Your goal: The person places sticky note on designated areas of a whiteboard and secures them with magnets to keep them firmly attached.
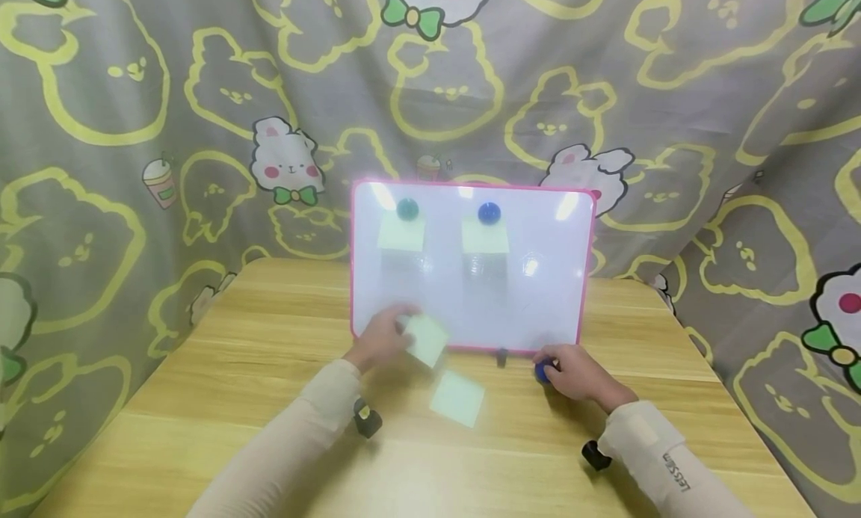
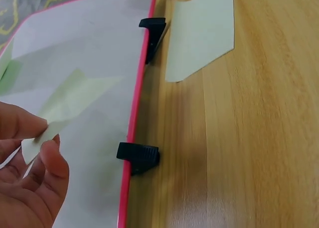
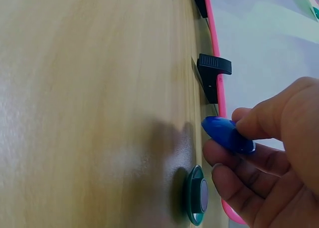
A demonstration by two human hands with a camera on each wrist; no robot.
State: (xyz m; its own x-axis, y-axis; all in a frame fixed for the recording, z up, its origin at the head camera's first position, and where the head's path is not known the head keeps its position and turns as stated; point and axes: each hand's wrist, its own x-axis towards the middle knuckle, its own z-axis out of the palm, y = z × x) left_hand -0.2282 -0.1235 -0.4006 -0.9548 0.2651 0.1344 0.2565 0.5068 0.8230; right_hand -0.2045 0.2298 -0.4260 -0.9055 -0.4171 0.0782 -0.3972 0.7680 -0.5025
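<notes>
1. At eight o'clock from the whiteboard's (image 1: pixel 538 294) centre, in the head view, the left hand (image 1: pixel 385 337) is placed; its fingers are bent, and a pale green note (image 1: pixel 427 340) is pinched between thumb and fingertips.
2. That note is held in front of the board's lower part, at about seven o'clock, blurred in the head view.
3. Between four and five o'clock, near the board's lower corner, the right hand (image 1: pixel 572 370) is seen with its fingers curled; a blue magnet (image 3: pixel 227 134) is gripped between thumb and fingers.
4. At seven o'clock from that magnet, in the right wrist view, a green magnet (image 3: pixel 197 195) is seen close to the fingertips, its grey face turned to three o'clock; whether it is touched cannot be told.
5. At six o'clock from the board, a loose note (image 1: pixel 458 398) is laid on the tabletop (image 1: pixel 202 428).
6. On the board, at ten o'clock, an upper note (image 1: pixel 401 238) is topped by a green round magnet (image 1: pixel 407 209); just past twelve, another note (image 1: pixel 485 239) is topped by a blue round magnet (image 1: pixel 489 213).
7. The board's pink lower edge is gripped by black clips (image 2: pixel 139 155).
8. Beyond twelve o'clock, a patterned curtain (image 1: pixel 222 129) is hung.
</notes>
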